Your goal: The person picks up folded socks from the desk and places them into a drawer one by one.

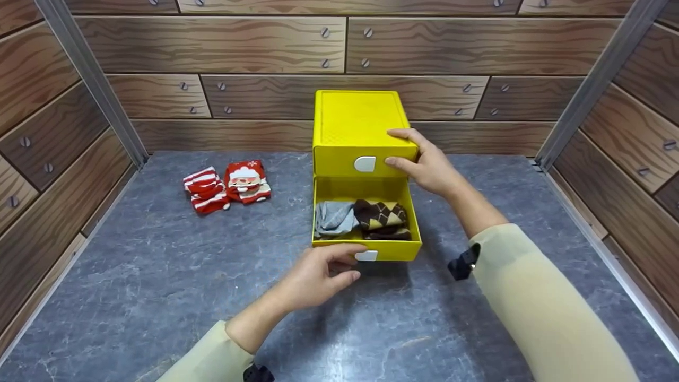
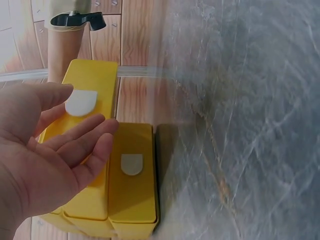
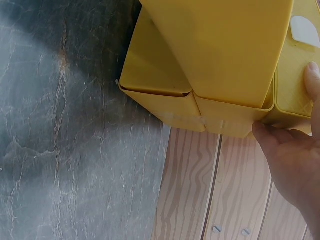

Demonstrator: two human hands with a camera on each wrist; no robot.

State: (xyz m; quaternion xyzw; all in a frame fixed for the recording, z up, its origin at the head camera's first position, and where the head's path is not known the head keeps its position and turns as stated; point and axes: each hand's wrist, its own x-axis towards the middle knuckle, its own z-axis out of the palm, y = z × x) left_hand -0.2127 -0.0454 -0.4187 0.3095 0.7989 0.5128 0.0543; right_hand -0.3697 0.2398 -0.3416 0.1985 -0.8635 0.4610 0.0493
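A yellow drawer box point(image 1: 358, 116) stands in stacked tiers, each front with a white tab. Its middle drawer point(image 1: 408, 250) is pulled out and holds folded light-grey socks point(image 1: 335, 218) and brown argyle socks point(image 1: 383, 215). My left hand point(image 1: 318, 276) is at that drawer's front, index fingertip by the tab, thumb apart below. In the left wrist view its fingers look relaxed beside the tab, and a lower drawer point(image 2: 132, 195) is closed. My right hand point(image 1: 429, 164) grips the top tier's right front corner, thumb on the front, a finger on top.
Folded red socks lie on the grey marbled table point(image 1: 223, 286) to the left: one bundle striped red and white point(image 1: 207, 191), another with a Santa face point(image 1: 246, 181). Wood-patterned walls point(image 1: 254, 45) enclose the back and sides, with metal posts in the corners.
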